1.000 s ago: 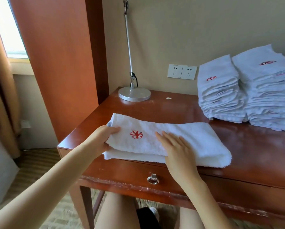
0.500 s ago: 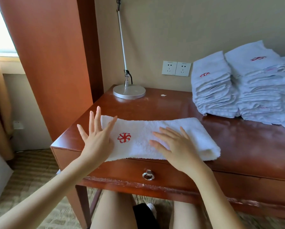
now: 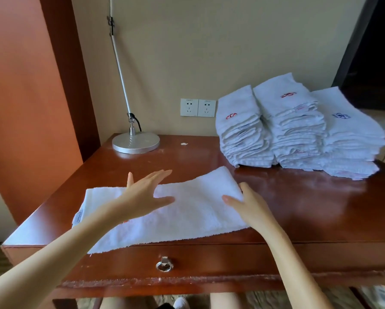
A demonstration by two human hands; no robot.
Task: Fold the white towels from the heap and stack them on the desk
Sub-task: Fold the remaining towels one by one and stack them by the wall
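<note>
A white towel (image 3: 193, 215) lies as a long folded strip across the near part of the tabletop (image 3: 298, 208); its left end sits by the near left corner, its right end angles a little farther back, and its near left corner hangs just over the front edge above the drawer (image 3: 209, 262); a small tag (image 3: 77, 217) shows at the left end, and a trace of red stitching peeks out beside the left forearm.

The left grip (image 3: 145, 194) is released, fingers straight and together, thumb raised, held over the middle of the towel; whether it touches the cloth cannot be told. The right grip (image 3: 248, 205) is also released; its fingers lie flat on the towel's right end, pointing left, with the thumb by that end's far corner; it grasps nothing.

Far right on the tabletop, apart from the towel, stand three stacks (image 3: 245, 134) of folded white towels, side by side and touching one another, near the wall; the left and middle tops carry a red mark, the right top a blue one. At far left stands a lamp (image 3: 135, 142) with a round silver base and a thin slanted pole; a white scrap (image 3: 184, 144) lies just right of the base. Two sockets (image 3: 197, 107) sit on the wall between lamp and stacks; a metal ring (image 3: 164, 265) hangs at the drawer's middle; an orange wood panel (image 3: 24, 108) rises at left.
</note>
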